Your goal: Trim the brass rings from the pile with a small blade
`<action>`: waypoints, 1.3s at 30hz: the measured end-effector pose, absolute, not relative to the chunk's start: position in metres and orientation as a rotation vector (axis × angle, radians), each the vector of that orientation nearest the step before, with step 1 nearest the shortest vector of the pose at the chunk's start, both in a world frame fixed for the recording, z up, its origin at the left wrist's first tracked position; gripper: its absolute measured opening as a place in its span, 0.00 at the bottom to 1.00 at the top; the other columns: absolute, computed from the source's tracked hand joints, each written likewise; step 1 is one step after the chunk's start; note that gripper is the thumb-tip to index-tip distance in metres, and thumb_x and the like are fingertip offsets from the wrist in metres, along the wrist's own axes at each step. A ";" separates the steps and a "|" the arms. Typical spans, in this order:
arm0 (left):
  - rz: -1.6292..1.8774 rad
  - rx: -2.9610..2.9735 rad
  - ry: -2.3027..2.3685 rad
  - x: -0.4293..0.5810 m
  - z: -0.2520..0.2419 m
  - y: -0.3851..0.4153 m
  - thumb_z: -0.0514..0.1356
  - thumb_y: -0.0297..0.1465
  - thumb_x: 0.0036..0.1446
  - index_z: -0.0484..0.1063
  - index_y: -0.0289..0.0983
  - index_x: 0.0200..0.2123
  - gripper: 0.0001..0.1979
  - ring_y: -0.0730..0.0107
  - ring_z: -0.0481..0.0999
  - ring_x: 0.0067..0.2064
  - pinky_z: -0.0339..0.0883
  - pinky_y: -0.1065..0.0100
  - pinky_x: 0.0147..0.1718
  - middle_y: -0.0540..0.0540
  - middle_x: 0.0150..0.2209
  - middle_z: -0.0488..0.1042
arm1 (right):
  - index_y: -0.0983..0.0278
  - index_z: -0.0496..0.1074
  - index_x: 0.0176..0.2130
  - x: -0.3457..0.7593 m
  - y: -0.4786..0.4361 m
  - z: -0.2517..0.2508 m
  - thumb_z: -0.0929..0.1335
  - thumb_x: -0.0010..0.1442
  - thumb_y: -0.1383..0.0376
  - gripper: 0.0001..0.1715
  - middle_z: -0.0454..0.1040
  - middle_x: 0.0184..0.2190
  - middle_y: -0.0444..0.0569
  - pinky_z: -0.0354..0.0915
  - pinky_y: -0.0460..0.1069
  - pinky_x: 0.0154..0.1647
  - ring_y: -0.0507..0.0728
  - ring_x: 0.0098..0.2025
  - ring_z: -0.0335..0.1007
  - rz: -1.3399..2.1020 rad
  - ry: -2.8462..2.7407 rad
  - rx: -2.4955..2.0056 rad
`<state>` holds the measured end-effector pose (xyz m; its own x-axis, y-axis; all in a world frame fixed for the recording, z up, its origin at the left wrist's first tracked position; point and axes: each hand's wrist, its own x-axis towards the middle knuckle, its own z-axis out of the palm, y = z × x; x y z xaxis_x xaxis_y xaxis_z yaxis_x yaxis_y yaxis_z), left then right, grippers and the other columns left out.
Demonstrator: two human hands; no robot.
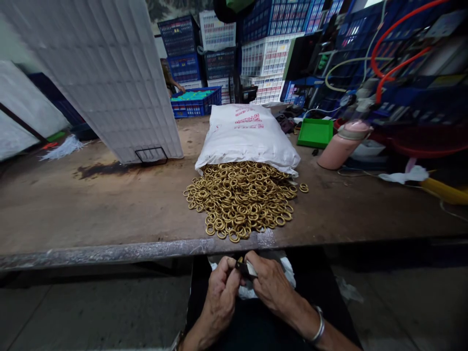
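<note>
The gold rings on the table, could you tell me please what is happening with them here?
A person's right hand grips a small dark-and-pale tool just off the table edge, with the left hand at its dark end. A bit of gold shows between the fingers, perhaps a ring. The gold rings lie heaped at the mouth of a white sack. Behind, another person's hand is at a blue crate.

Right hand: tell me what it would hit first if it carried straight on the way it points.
The right hand would probably meet the left hand first, near its fingertips, by the dark piece between them; depth there is hard to judge.
</note>
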<state>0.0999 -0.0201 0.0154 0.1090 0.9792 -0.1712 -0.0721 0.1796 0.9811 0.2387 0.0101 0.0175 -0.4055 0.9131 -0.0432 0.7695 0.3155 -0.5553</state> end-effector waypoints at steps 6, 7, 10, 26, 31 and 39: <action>1.076 1.145 1.180 0.100 0.020 -0.019 0.50 0.39 0.56 0.60 0.36 0.24 0.14 0.78 0.55 0.22 0.52 0.75 0.22 0.54 0.21 0.58 | 0.63 0.60 0.30 0.236 0.009 0.017 0.56 0.41 0.78 0.16 0.68 0.21 0.44 0.49 0.44 0.25 0.52 0.24 0.63 0.679 -2.333 -1.564; 1.078 1.150 1.182 0.100 0.020 -0.019 0.51 0.39 0.56 0.60 0.36 0.24 0.14 0.77 0.55 0.23 0.52 0.75 0.23 0.53 0.21 0.58 | 0.63 0.60 0.30 0.236 0.009 0.017 0.56 0.41 0.78 0.16 0.68 0.21 0.44 0.49 0.44 0.25 0.52 0.25 0.63 0.678 -2.333 -1.569; 1.074 1.134 1.189 0.100 0.021 -0.020 0.51 0.39 0.56 0.59 0.36 0.24 0.14 0.77 0.56 0.23 0.53 0.75 0.24 0.53 0.21 0.58 | 0.63 0.60 0.30 0.236 0.008 0.016 0.56 0.40 0.78 0.16 0.68 0.21 0.44 0.49 0.44 0.25 0.52 0.25 0.64 0.670 -2.319 -1.584; 1.047 1.235 1.131 0.095 0.035 -0.035 0.51 0.40 0.56 0.62 0.35 0.21 0.17 0.77 0.58 0.23 0.54 0.74 0.24 0.52 0.19 0.59 | 0.63 0.63 0.30 0.242 0.007 0.013 0.57 0.48 0.75 0.11 0.69 0.22 0.45 0.49 0.44 0.25 0.52 0.25 0.63 0.900 -2.399 -1.594; 0.989 0.947 0.947 0.092 0.042 -0.039 0.53 0.43 0.53 0.62 0.36 0.23 0.17 0.82 0.53 0.15 0.47 0.77 0.13 0.52 0.17 0.62 | 0.64 0.63 0.30 0.243 0.009 0.000 0.58 0.43 0.77 0.14 0.68 0.21 0.44 0.47 0.45 0.24 0.52 0.24 0.63 0.696 -2.392 -1.638; 1.163 0.466 0.860 0.076 0.022 -0.024 0.58 0.36 0.50 0.63 0.35 0.28 0.10 0.79 0.61 0.18 0.53 0.78 0.11 0.47 0.25 0.70 | 0.64 0.63 0.41 0.216 0.045 0.009 0.58 0.47 0.76 0.21 0.72 0.35 0.49 0.51 0.47 0.31 0.54 0.34 0.66 0.412 -2.397 -1.581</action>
<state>0.0765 -0.0240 0.0216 0.1407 0.9289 -0.3424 -0.5995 0.3552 0.7173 0.2156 0.0446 0.0095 -0.3856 0.9216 0.0447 0.8538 0.3748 -0.3614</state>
